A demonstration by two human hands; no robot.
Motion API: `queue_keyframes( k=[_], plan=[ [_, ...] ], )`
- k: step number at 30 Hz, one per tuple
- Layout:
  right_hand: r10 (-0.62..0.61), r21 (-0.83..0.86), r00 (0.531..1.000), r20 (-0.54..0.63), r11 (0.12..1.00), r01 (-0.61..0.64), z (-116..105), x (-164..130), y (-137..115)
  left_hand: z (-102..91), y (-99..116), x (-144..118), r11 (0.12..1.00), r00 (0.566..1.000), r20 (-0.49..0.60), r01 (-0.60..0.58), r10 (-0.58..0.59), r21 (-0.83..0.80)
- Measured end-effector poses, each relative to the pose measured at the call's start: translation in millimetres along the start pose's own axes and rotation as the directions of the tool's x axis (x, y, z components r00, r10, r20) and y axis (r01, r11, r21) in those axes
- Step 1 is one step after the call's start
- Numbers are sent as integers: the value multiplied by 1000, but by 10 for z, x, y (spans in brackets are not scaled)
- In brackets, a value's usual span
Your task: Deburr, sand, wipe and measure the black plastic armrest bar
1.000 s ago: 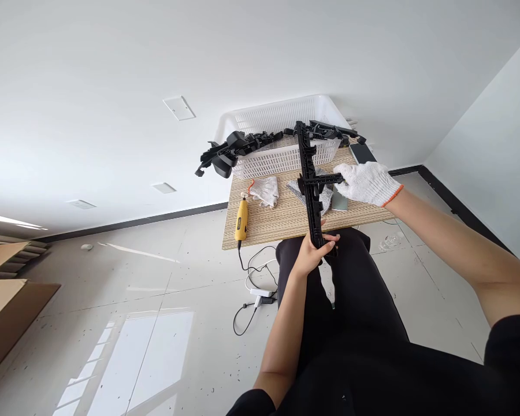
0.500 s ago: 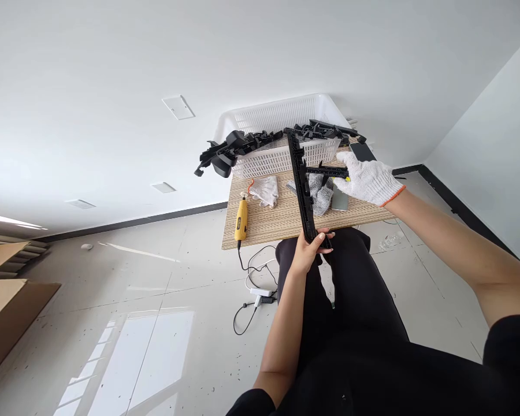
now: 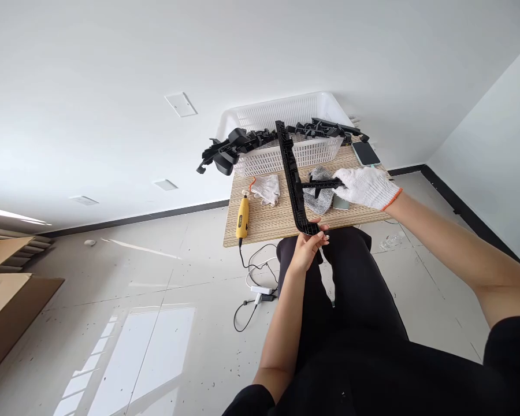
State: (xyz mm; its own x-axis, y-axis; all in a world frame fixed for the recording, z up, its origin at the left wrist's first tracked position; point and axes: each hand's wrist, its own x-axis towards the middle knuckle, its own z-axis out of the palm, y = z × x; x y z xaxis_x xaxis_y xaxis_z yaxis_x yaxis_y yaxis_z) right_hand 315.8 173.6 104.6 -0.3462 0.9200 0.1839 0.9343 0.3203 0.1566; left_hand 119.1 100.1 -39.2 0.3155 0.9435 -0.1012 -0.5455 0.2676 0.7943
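the long black strip (image 3: 291,173) is looking like matt moulded plastic, ribbed along its length. the right hand (image 3: 366,188) is wearing a white knitted cloth glove with an orange cuff. the bench (image 3: 277,216) is showing striped wood grain, the basket (image 3: 281,115) white perforated plastic, the floor (image 3: 156,300) glossy tile.

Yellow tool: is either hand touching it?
No. The yellow tool lies alone on the table, left of both hands.
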Motion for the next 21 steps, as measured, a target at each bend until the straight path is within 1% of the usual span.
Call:
queue_keyframes(
  k=[3,9,14,18,21],
  plan=[
    [-28,-42,999,45,999,30,53,30,-68,13,15,-14,999,1000,24,14,-15,38],
    [-72,-38,997,23,997,73,187,54,-156,47,38,-40,997,999,35,12,-14,79],
    [53,47,998,-45,998,-51,143,11,-270,55,42,-30,996,999,33,15,-18,86],
    [99,116,995,-34,989,-94,154,21,-328,49,21,-13,996,999,37,4,-7,87],
    [116,88,993,-13,990,-115,215,38,-344,38,-6,5,996,999,38,-5,2,87]
  ],
)
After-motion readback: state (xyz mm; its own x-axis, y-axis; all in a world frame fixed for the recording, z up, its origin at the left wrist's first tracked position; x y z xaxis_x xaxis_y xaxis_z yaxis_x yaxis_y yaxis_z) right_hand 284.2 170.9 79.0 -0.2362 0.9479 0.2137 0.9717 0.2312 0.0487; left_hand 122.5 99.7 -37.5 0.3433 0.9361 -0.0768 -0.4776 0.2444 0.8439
